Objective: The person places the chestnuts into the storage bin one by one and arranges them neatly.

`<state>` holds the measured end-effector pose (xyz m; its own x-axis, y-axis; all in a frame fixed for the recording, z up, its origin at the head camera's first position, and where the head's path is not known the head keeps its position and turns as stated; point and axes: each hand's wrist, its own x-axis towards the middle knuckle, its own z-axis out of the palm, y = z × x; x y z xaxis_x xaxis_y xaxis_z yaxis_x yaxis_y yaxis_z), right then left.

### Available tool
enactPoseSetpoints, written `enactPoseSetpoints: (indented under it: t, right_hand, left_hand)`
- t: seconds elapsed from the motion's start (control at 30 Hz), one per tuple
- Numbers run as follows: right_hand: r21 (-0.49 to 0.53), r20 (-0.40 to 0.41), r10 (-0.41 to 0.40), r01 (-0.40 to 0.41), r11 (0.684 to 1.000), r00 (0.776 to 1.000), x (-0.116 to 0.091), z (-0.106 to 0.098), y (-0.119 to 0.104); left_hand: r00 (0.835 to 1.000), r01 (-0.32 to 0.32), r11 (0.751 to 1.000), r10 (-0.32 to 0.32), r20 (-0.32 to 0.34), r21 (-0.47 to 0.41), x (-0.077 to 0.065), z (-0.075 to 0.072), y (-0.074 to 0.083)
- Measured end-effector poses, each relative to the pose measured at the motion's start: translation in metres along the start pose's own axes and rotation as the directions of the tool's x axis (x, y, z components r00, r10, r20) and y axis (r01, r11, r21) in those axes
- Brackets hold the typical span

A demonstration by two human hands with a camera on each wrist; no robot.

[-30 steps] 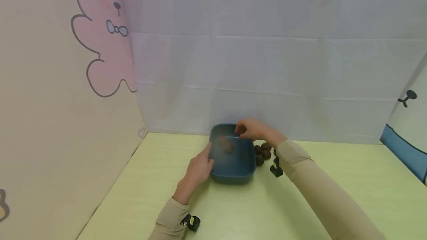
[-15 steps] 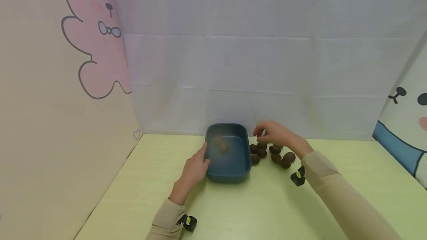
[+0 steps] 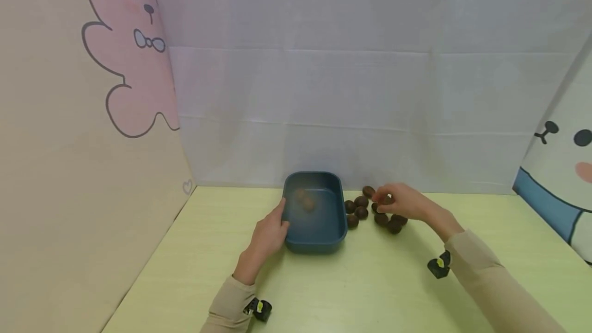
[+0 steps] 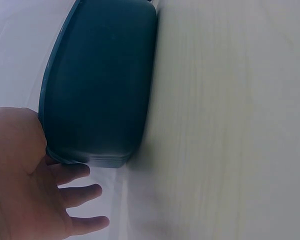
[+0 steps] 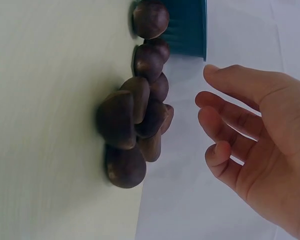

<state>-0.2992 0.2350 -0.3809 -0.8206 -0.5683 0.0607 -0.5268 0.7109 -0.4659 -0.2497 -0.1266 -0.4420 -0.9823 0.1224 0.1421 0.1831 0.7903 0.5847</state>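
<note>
A dark blue rectangular bin [image 3: 314, 238] stands on the table. My left hand [image 3: 268, 235] grips its left wall, thumb over the rim and fingers outside. In the left wrist view, the left hand [image 4: 25, 185] has several fingers extended below the bin [image 4: 100, 80]. Hazy brown shapes [image 3: 307, 202] show inside it. Right of the bin lies a pile of brown chestnuts [image 3: 361, 213], also in the right wrist view as chestnuts [image 5: 117, 120]. My right hand [image 3: 407, 202] hovers over the right part of the pile, fingers loosely bent, holding nothing; the right wrist view shows this hand [image 5: 260, 130] apart from the chestnuts.
The pale yellow table [image 3: 342, 292] meets a white cloth backdrop [image 3: 300, 91] behind the bin. A cream panel [image 3: 60, 194] with a pink cartoon animal borders the left side, and another printed panel [image 3: 569, 168] stands at the right.
My right hand has moved from above the bin rightward to the chestnut pile, uncovering chestnuts near the bin. The left hand keeps its grip on the bin. The head view has shifted slightly.
</note>
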Motion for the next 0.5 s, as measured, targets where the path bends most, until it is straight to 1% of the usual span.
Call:
enactPoseSetpoints:
  t: [0.17,0.33,0.5]
  right_hand:
    - [0.006,-0.009,-0.004,0.004,1.0,1.0,-0.011,0.004,0.002]
    - [0.019,-0.008,0.03,-0.03,0.999,1.0,-0.021,0.01,0.008]
    - [-0.004,-0.025,0.04,-0.04,0.999,0.999,-0.03,0.015,0.013]
  left_hand:
    - [1.0,0.006,1.0,-0.006,-0.007,-0.004,0.0,-0.001,-0.001]
    - [1.0,0.009,1.0,-0.009,0.006,-0.016,-0.001,0.001,-0.001]
    - [1.0,-0.001,1.0,0.001,-0.002,-0.015,-0.002,0.0,0.0]
